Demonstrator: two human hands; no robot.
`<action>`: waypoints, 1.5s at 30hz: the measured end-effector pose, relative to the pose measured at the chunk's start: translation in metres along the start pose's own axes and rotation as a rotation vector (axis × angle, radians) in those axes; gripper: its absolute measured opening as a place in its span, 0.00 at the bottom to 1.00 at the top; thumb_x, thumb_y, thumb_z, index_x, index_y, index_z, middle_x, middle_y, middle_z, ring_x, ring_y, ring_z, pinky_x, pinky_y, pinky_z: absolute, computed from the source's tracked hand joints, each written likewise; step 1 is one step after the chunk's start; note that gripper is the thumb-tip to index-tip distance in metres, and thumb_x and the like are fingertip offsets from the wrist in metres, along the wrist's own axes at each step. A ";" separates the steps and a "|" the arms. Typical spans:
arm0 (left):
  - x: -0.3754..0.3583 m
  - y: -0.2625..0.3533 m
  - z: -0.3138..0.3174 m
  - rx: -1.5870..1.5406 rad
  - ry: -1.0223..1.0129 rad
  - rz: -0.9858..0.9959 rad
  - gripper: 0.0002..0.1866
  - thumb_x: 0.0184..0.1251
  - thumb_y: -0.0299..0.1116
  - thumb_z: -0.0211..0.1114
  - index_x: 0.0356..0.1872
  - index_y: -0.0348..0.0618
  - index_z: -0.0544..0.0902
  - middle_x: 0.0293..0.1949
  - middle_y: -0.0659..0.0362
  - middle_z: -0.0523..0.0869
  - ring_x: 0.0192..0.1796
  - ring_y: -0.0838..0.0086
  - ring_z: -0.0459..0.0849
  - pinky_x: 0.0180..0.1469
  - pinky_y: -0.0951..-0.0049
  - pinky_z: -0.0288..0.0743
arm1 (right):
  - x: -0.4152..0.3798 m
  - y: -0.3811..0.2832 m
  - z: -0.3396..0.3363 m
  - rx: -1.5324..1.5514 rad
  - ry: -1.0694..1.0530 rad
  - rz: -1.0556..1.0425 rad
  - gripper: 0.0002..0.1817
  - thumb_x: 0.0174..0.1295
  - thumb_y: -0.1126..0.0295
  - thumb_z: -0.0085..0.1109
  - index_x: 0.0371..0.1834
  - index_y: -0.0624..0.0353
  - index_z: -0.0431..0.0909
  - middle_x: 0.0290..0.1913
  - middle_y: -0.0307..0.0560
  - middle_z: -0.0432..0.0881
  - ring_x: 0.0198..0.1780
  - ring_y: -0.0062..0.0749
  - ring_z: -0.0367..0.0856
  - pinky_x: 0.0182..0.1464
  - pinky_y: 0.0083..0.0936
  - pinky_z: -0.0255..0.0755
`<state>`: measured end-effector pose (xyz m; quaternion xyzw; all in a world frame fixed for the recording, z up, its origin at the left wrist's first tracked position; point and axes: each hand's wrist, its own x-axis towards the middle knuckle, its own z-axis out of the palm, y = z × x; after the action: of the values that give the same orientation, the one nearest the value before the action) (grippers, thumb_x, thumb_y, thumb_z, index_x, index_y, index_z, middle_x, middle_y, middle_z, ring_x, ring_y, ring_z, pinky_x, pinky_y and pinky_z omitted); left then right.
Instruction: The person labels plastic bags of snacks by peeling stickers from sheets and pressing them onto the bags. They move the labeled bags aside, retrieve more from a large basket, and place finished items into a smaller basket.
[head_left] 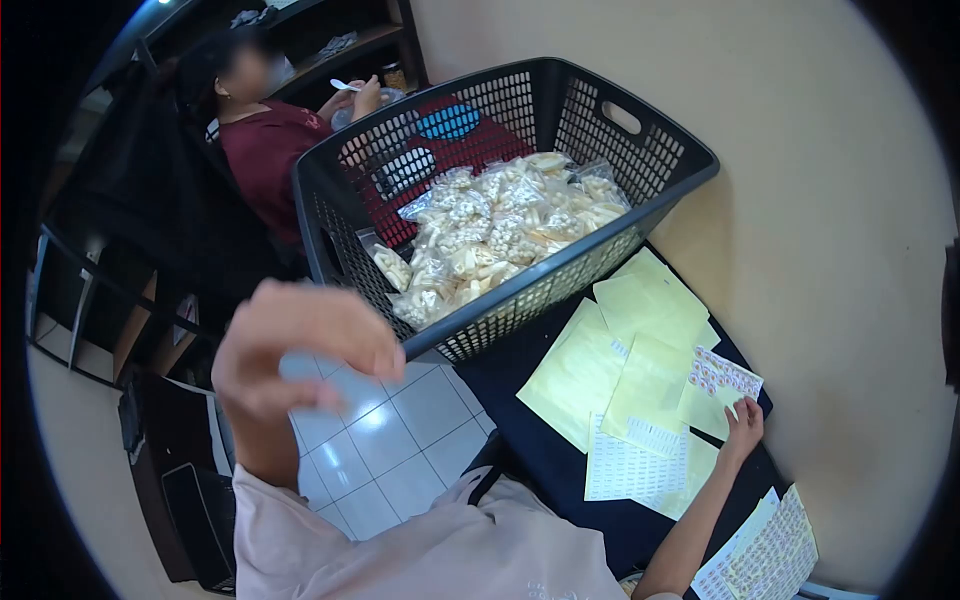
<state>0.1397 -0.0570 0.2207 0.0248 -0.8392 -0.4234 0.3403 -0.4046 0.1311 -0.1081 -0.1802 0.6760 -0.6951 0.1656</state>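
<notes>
My left hand (300,345), blurred by motion, is raised beside the near left corner of a black plastic basket (560,262). Its fingers curve over with the thumb apart from them, and I see nothing held. Small clear bags (490,225) of pale, whitish pieces are heaped inside the basket. Over on the right, my right hand (742,428) pinches the lower edge of a sheet of round printed stickers (722,372). That sheet lies over yellow backing paper (648,375) on the dark-covered table (497,400). White label sheets (630,465) with small print lie just left of my right forearm.
Another sticker sheet (775,550) lies at the table's lower right end. A beige wall (830,250) borders the table on the right. Behind the basket, another person in a maroon shirt (265,160) holds a white spoon (346,86). Tiled floor (385,430) shows below my left hand.
</notes>
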 end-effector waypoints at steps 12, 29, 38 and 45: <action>0.069 -0.115 -0.077 0.322 -0.237 -0.424 0.12 0.64 0.30 0.64 0.47 0.36 0.81 0.38 0.52 0.86 0.40 0.67 0.86 0.47 0.70 0.78 | -0.059 -0.149 -0.001 -0.044 0.018 -0.173 0.12 0.68 0.71 0.55 0.51 0.65 0.74 0.40 0.43 0.77 0.38 0.21 0.77 0.37 0.17 0.76; 0.087 -0.219 -0.048 0.557 -1.342 0.053 0.38 0.50 0.37 0.72 0.66 0.60 0.67 0.66 0.49 0.63 0.68 0.51 0.63 0.63 0.54 0.69 | -0.157 -0.280 0.267 -0.254 -0.402 -0.505 0.06 0.63 0.81 0.54 0.43 0.69 0.77 0.35 0.47 0.79 0.35 0.27 0.80 0.40 0.21 0.74; 0.107 -0.220 -0.101 0.395 -1.258 -0.110 0.28 0.57 0.41 0.70 0.59 0.46 0.75 0.59 0.46 0.74 0.62 0.52 0.72 0.61 0.55 0.71 | -0.189 -0.266 0.319 -0.422 -0.380 -0.656 0.06 0.55 0.86 0.58 0.36 0.69 0.79 0.36 0.51 0.82 0.37 0.34 0.80 0.45 0.25 0.72; 0.117 -0.239 -0.190 0.595 -0.670 -0.191 0.19 0.66 0.40 0.63 0.52 0.39 0.78 0.40 0.49 0.85 0.44 0.63 0.85 0.46 0.64 0.79 | -0.197 -0.314 0.394 -0.773 -1.097 -0.796 0.11 0.45 0.78 0.68 0.33 0.65 0.79 0.33 0.52 0.80 0.34 0.46 0.79 0.38 0.33 0.74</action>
<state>0.1039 -0.3801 0.1889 0.0605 -0.9821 -0.1781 -0.0126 -0.0405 -0.1124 0.2084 -0.7720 0.5763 -0.2289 0.1398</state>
